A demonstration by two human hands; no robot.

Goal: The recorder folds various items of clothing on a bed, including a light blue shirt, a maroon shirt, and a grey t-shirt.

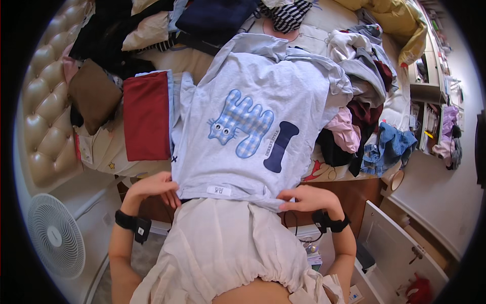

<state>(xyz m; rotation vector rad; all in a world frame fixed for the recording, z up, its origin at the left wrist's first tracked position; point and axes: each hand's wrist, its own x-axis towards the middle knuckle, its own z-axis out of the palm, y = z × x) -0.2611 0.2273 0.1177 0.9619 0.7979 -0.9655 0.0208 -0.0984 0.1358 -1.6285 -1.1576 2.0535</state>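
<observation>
A light grey T-shirt point(243, 76) with a blue checked cat print lies spread over the bed's front edge, its hem towards me. At the hem's left corner is my left hand point(161, 187), its fingers bent against the cloth. My right hand point(303, 198) pinches the hem near its right corner between thumb and fingers. Close to the shirt's left side lies a folded dark red garment point(147, 116) on top of light blue cloth. The shirt's far end is rumpled.
Mixed clothes point(357, 68) are heaped on the right, with a denim piece point(391, 146) at the bed's edge. A brown garment point(95, 95) lies by the tufted headboard point(49, 95). Dark folded cloth point(216, 19) is at the back. A white fan point(56, 235) stands low on the left.
</observation>
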